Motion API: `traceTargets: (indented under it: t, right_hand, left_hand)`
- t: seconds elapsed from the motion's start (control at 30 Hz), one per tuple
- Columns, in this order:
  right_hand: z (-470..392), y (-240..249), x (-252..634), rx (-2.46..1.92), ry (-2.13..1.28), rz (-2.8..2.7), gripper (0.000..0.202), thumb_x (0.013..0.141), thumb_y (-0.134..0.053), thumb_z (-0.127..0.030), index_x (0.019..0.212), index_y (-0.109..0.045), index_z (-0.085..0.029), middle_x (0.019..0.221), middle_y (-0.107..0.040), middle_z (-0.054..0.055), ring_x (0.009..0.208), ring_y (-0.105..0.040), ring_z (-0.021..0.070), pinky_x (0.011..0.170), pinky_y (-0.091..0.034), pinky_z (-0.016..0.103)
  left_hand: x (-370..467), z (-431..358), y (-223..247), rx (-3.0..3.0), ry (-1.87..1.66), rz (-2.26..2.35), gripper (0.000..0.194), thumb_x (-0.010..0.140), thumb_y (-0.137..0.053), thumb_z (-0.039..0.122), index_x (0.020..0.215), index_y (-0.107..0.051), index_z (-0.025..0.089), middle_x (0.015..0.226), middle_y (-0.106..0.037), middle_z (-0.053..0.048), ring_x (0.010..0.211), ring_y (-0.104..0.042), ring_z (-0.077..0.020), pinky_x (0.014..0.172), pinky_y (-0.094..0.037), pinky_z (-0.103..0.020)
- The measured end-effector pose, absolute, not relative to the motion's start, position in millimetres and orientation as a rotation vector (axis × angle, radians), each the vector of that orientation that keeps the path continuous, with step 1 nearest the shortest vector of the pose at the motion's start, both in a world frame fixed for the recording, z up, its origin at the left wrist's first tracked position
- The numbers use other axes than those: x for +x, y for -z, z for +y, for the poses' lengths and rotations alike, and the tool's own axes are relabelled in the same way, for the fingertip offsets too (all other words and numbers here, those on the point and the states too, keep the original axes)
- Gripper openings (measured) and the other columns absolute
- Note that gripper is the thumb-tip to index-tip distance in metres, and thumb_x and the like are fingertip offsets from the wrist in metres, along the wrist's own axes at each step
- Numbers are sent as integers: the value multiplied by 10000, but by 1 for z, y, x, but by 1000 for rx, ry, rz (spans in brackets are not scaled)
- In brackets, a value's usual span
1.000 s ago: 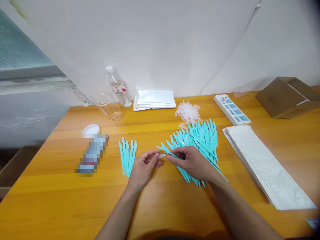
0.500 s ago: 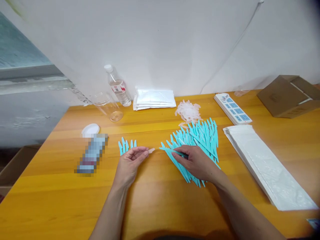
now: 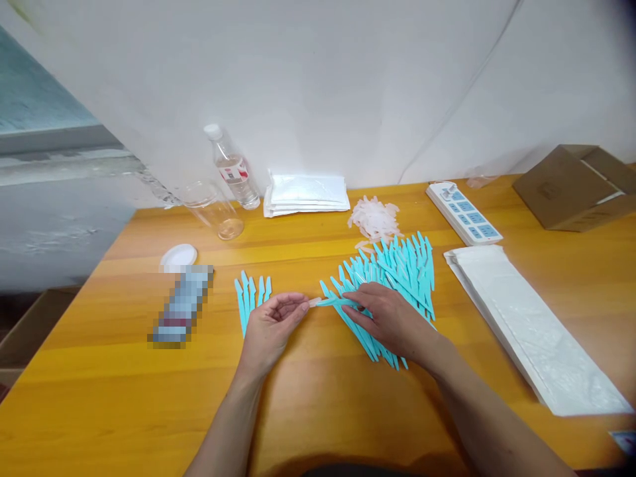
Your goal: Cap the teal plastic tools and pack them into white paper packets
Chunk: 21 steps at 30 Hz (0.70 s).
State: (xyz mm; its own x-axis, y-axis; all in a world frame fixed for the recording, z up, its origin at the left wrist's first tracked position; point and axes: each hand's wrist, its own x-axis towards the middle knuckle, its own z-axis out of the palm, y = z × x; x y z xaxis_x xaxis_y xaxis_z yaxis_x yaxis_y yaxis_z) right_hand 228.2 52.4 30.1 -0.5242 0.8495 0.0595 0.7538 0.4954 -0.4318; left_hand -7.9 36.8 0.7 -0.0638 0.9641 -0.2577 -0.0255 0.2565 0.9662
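Observation:
Between the thumb and fingers of my left hand (image 3: 278, 324) is a small translucent cap (image 3: 315, 302). My right hand (image 3: 385, 311) pinches a turquoise eyebrow razor (image 3: 332, 301), its tip pointing left. The razor's tip meets the cap's open end; how far it sits inside is too small to tell. Under and behind my right hand spreads a pile of similar turquoise razors (image 3: 410, 265). A short row of several razors (image 3: 252, 291) lies just left of my left hand, which partly covers them. More pale pinkish caps (image 3: 373, 217) are heaped behind the pile.
White packets (image 3: 307, 193), a water bottle (image 3: 233, 173) and a clear jar (image 3: 218, 215) stand near the wall. A white lid (image 3: 179, 256) and a blurred-out item (image 3: 183, 305) lie left. Rightward are a power strip (image 3: 464, 213), a long white package (image 3: 534, 324) and a cardboard box (image 3: 566, 189).
My left hand has moved right with the cap, closing the gap to the razor's tip. The razor in my right hand now lies more level. The row at left shows more.

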Motion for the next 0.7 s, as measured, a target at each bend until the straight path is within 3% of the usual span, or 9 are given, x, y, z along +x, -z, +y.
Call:
traceTargets:
  t: [0.4, 0.57, 0.7]
  right_hand:
    - [51, -34, 221, -1342, -569, -2478, 236, 990, -523, -283, 1064, -712, -163, 883, -687, 67, 891, -619, 216, 798, -447, 321]
    - [52, -37, 223, -1355, -616, -2460, 241, 1000, -504, -285, 1047, -712, -172, 856, -673, 53, 861, -614, 199, 774, -434, 303]
    - [52, -40, 228, -1367, -626, -2453, 245, 1001, -499, -279, 1051, -714, -172, 867, -678, 57, 871, -619, 203, 769, -430, 302]
  left_hand:
    - [2, 33, -3, 976, -1024, 1300, 299, 712, -822, 352, 893, -699, 149, 884, -763, -62, 821, -714, -158, 821, -565, -277]
    - [-6, 37, 0, 915, -1102, 1307, 371, 699, -837, 322, 990, -676, 157, 969, -760, -72, 895, -715, -166, 878, -559, -299]
    - [-17, 38, 2, 881, -1159, 1339, 342, 694, -844, 309, 940, -664, 155, 942, -757, -65, 897, -715, -158, 875, -555, -279]
